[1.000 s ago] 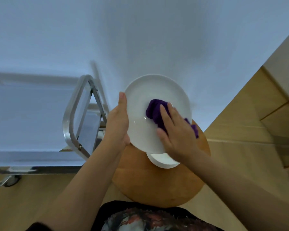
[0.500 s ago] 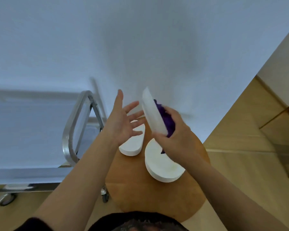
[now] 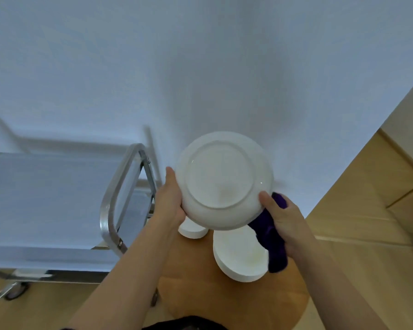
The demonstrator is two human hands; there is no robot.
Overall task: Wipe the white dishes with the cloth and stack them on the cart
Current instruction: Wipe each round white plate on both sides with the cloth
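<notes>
Backdrop: pale blue-white wall (image 3: 200, 67) fills the upper part; wood floor (image 3: 367, 234) at right and lower left.
Bench: round wooden bench (image 3: 200, 289) below the hands, near the person's torso.
Plate in hand: white plate (image 3: 223, 181) held up off the bench, underside w/ foot ring facing the camera, faint brownish smudge near the ring's lower part.
L hand: left hand (image 3: 171, 198) grips the plate's left edge, thumb on the rim, fingers hidden behind it.
R hand: right hand (image 3: 284, 220) holds the purple cloth (image 3: 272, 241) and pinches the plate's lower-right edge w/ thumb; cloth hangs down from the palm.
Other dishes: stack of white plates (image 3: 240, 256) on the bench just under the cloth; smaller white dish (image 3: 192, 231) beside it, partly hidden by the raised plate.
Cart: metal cart (image 3: 110, 210) at left w/ bent tube handle, flat grey shelf, caster wheel (image 3: 13, 291) at lower left.
</notes>
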